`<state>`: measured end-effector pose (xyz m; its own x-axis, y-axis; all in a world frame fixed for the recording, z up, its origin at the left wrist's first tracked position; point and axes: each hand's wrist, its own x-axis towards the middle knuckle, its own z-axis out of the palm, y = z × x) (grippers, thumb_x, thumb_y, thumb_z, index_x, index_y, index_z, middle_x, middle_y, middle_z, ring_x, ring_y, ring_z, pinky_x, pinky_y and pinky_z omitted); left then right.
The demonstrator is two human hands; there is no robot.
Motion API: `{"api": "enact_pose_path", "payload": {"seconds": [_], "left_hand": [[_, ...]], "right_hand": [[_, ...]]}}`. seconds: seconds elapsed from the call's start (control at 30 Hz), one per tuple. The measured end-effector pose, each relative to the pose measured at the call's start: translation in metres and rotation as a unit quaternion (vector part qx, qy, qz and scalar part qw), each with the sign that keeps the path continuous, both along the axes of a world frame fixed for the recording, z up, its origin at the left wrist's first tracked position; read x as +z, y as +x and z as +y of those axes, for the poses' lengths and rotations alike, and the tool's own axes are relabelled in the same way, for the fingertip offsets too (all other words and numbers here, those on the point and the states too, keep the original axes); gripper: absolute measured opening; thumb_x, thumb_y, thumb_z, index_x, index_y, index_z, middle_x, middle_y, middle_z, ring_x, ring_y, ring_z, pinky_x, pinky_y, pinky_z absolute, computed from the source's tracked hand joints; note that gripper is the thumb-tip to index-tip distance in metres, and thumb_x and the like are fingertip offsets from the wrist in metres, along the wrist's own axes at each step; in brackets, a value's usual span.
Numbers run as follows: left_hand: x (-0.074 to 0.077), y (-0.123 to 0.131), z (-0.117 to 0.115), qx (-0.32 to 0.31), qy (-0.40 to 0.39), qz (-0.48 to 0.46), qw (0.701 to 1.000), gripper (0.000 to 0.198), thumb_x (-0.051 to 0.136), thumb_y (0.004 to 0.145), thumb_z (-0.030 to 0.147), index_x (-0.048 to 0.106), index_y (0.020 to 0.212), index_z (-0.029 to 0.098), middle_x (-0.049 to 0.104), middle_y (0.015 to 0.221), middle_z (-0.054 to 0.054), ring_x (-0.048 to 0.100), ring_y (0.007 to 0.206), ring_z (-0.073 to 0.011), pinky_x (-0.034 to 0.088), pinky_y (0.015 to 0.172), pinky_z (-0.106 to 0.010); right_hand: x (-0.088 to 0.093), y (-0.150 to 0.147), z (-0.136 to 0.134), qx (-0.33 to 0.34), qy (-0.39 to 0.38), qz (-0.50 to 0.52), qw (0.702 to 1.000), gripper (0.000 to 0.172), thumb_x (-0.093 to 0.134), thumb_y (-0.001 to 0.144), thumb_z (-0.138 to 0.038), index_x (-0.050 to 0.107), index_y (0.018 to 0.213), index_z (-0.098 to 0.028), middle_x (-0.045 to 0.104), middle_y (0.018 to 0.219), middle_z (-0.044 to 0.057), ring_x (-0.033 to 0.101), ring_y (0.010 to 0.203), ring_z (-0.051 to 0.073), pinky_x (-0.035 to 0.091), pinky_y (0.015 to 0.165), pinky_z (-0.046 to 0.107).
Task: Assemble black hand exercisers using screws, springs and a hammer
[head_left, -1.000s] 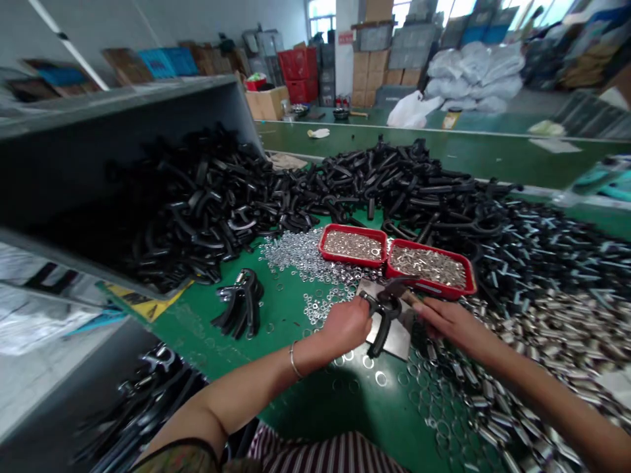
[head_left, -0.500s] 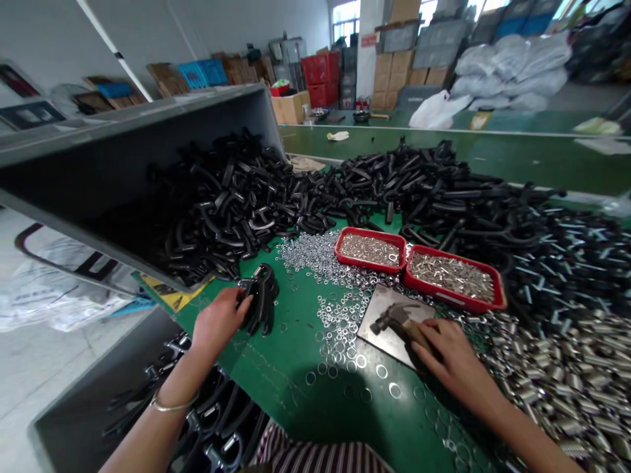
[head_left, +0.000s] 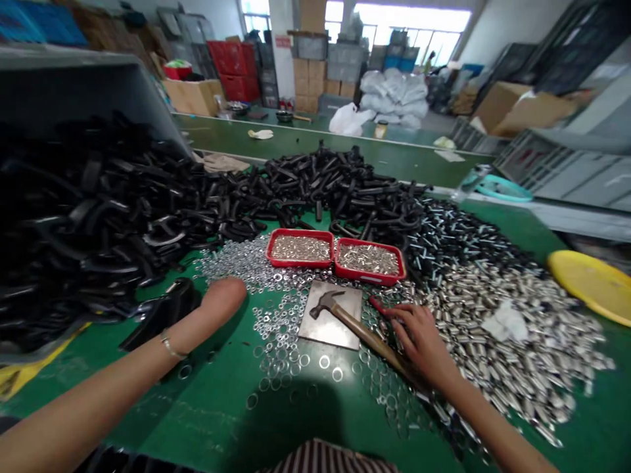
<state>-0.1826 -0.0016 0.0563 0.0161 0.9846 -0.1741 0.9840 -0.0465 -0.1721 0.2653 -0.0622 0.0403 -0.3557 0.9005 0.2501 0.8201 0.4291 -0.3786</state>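
Note:
My right hand (head_left: 417, 335) is closed around a slim red tool (head_left: 377, 305), whose end sticks out past my fingertips; the rest of it is hidden. Just left of that hand, a claw hammer (head_left: 362, 328) lies with its head on a square metal plate (head_left: 318, 325) and its wooden handle slanting toward me. My left hand (head_left: 225, 301) is over the green table, smeared by motion, its fingers not visible. Beside its wrist lie a few black curved handle parts (head_left: 172, 305). Small metal nuts and washers (head_left: 280, 328) are strewn between my hands.
Two red trays (head_left: 300, 264) of small metal pieces stand behind the plate. Black curved parts (head_left: 320, 177) are heaped across the back and spill from a grey crate (head_left: 158, 98) at left. Silver cylindrical pieces (head_left: 522, 355) and a yellow lid (head_left: 591, 282) lie at right.
The view has swung right. My right hand has let go of the hammer and taken the red tool. My left hand has left the black parts and moved right.

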Motion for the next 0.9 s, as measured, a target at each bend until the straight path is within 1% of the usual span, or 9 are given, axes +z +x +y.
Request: {"api": "enact_pose_path", "payload": {"seconds": [0.13, 0.2, 0.27, 0.4, 0.53, 0.63, 0.7, 0.8, 0.9], "left_hand": [[-0.006, 0.013, -0.016, -0.115, -0.019, -0.010, 0.993, 0.029, 0.040, 0.085, 0.005, 0.068, 0.089, 0.010, 0.069, 0.090, -0.019, 0.067, 0.086, -0.0315, 0.049, 0.079, -0.038], [-0.006, 0.025, -0.021, -0.132, -0.012, -0.014, 0.991, 0.028, 0.040, 0.085, 0.005, 0.067, 0.092, 0.011, 0.068, 0.092, -0.019, 0.066, 0.087, -0.0325, 0.049, 0.080, -0.040], [-0.009, 0.035, -0.021, -0.125, 0.000, -0.022, 0.992, 0.029, 0.038, 0.086, 0.005, 0.065, 0.093, 0.012, 0.067, 0.093, -0.019, 0.066, 0.089, -0.0318, 0.048, 0.081, -0.040], [-0.022, 0.037, -0.009, -0.057, 0.004, -0.097, 0.994, 0.024, 0.041, 0.087, 0.011, 0.063, 0.097, 0.013, 0.067, 0.095, -0.016, 0.065, 0.092, -0.0281, 0.048, 0.083, -0.036], [-0.026, 0.042, -0.006, -0.022, 0.020, -0.276, 0.961, 0.020, 0.047, 0.089, 0.024, 0.063, 0.098, 0.016, 0.067, 0.097, -0.010, 0.065, 0.093, -0.0241, 0.048, 0.086, -0.034], [-0.017, 0.070, -0.017, -0.019, 0.049, -0.424, 0.904, 0.021, 0.051, 0.090, 0.034, 0.062, 0.099, 0.019, 0.068, 0.098, -0.006, 0.065, 0.088, -0.0208, 0.050, 0.083, -0.032], [-0.010, 0.097, -0.027, -0.024, 0.048, -0.493, 0.868, 0.019, 0.053, 0.089, 0.035, 0.061, 0.098, 0.020, 0.068, 0.097, -0.004, 0.065, 0.086, -0.0193, 0.051, 0.081, -0.031], [-0.005, 0.136, -0.044, -0.049, 0.016, -0.546, 0.836, 0.013, 0.055, 0.088, 0.029, 0.062, 0.096, 0.021, 0.069, 0.092, -0.003, 0.065, 0.085, -0.0187, 0.051, 0.079, -0.031], [-0.006, 0.158, -0.056, -0.058, -0.032, -0.585, 0.808, 0.010, 0.057, 0.087, 0.026, 0.063, 0.093, 0.020, 0.068, 0.087, -0.003, 0.065, 0.080, -0.0180, 0.051, 0.075, -0.030]], "right_hand": [[-0.011, 0.076, 0.032, -0.128, 0.024, -0.049, 0.990, 0.026, 0.043, 0.095, -0.028, 0.065, 0.104, -0.017, 0.065, 0.099, 0.014, 0.058, 0.097, 0.029, 0.043, 0.091, 0.045], [-0.014, 0.097, 0.056, -0.193, 0.031, -0.083, 0.977, 0.025, 0.043, 0.092, -0.025, 0.065, 0.098, -0.016, 0.064, 0.091, 0.014, 0.058, 0.093, 0.029, 0.043, 0.086, 0.043], [-0.013, 0.102, 0.075, -0.229, 0.034, -0.099, 0.968, 0.021, 0.045, 0.091, -0.026, 0.063, 0.095, -0.016, 0.063, 0.089, 0.014, 0.057, 0.090, 0.029, 0.043, 0.082, 0.041], [-0.005, 0.088, 0.081, -0.257, 0.020, -0.172, 0.951, 0.022, 0.056, 0.089, -0.033, 0.058, 0.099, -0.014, 0.060, 0.095, 0.017, 0.055, 0.089, 0.030, 0.042, 0.075, 0.039], [-0.001, 0.065, 0.059, -0.205, 0.060, -0.172, 0.962, 0.021, 0.049, 0.095, -0.030, 0.059, 0.105, -0.014, 0.059, 0.100, 0.018, 0.052, 0.098, 0.032, 0.042, 0.083, 0.041], [-0.003, 0.041, 0.053, -0.097, 0.032, -0.128, 0.986, 0.025, 0.040, 0.098, -0.022, 0.061, 0.111, -0.018, 0.060, 0.106, 0.014, 0.053, 0.101, 0.027, 0.043, 0.087, 0.038], [-0.007, 0.023, 0.057, -0.046, 0.004, -0.127, 0.991, 0.025, 0.043, 0.096, -0.018, 0.062, 0.113, -0.019, 0.060, 0.112, 0.013, 0.054, 0.103, 0.026, 0.043, 0.089, 0.037], [-0.012, 0.004, 0.065, -0.057, -0.004, -0.153, 0.986, 0.019, 0.050, 0.093, -0.019, 0.063, 0.108, -0.018, 0.060, 0.112, 0.014, 0.054, 0.102, 0.028, 0.043, 0.089, 0.039], [-0.014, 0.001, 0.067, -0.072, -0.009, -0.137, 0.988, 0.012, 0.052, 0.094, -0.025, 0.063, 0.098, -0.019, 0.061, 0.102, 0.013, 0.054, 0.098, 0.028, 0.043, 0.085, 0.038]]}}
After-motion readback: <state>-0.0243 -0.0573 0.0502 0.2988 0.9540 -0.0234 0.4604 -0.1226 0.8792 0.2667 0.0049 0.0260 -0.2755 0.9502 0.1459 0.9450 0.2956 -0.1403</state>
